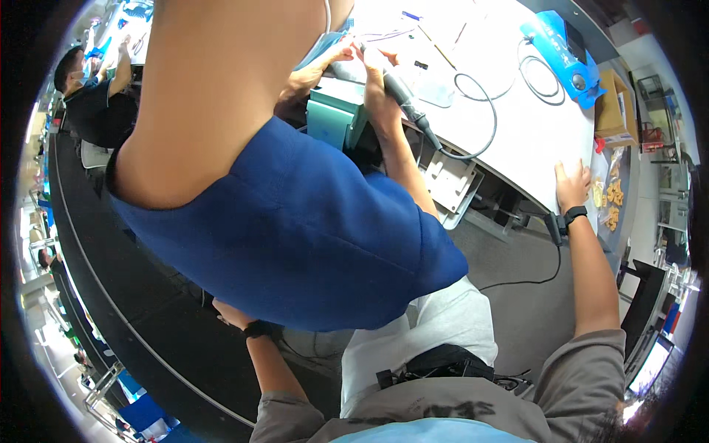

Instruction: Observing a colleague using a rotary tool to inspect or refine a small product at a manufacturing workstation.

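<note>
Right hand (pixel 572 184) flat, open on white table (pixel 532 125) – left hand (pixel 230 314) hidden, grip unclear.

The left hand (pixel 233 316) is mostly hidden behind another person's blue shirt (pixel 295 229); only its wrist with a dark band shows. That shirt also covers much of the counter (pixel 532 125) to the left of the right hand (pixel 572 184). The small yellow bits (pixel 614 193) just right of that hand are too tiny to tell.
</note>
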Demonstrator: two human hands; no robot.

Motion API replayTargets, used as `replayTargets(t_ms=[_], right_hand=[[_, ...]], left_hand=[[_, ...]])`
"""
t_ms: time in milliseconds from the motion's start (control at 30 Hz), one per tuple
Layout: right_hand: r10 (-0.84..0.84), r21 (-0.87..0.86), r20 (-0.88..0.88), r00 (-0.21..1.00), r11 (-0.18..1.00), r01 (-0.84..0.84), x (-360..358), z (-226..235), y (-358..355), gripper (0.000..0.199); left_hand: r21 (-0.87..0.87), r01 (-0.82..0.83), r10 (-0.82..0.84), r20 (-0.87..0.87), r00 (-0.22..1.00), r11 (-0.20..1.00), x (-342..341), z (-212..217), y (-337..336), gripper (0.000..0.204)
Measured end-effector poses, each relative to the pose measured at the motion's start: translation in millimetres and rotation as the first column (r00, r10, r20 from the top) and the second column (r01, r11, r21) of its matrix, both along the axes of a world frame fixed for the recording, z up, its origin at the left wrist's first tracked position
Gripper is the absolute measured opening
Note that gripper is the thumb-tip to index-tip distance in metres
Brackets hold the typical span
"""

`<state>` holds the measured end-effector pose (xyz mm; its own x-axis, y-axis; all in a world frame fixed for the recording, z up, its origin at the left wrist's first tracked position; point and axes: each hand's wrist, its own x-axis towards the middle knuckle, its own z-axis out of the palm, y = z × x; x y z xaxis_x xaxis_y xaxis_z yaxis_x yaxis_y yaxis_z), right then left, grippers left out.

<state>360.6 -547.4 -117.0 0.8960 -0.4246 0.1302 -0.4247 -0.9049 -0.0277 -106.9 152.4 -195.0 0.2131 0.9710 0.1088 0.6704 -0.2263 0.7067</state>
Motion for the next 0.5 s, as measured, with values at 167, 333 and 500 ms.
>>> replayTargets(t_ms=[167, 333, 500], right_hand=[[0.008, -0.041, -0.049, 0.999, 0.999, -0.01, 2.4, 4.1, 8.8, 0.087], [0.002, -0.086, -0.099, 0.995, 0.996, -0.011, 0.4, 11.4, 20.4, 0.085], [-0.017, -0.099, -0.121, 0.993, 0.995, 0.005, -2.4, 22.2, 35.7, 0.084]], left_hand=[[-0.054, -0.206, 0.192, -0.192, 0.962, 0.977, 43.3, 52.3, -32.8, 0.052], [-0.02, -0.194, 0.18, -0.293, 0.939, 0.981, 27.5, 37.5, -18.1, 0.056], [-0.018, -0.229, 0.208, -0.361, 0.909, 0.973, 31.8, 39.8, -18.2, 0.062]])
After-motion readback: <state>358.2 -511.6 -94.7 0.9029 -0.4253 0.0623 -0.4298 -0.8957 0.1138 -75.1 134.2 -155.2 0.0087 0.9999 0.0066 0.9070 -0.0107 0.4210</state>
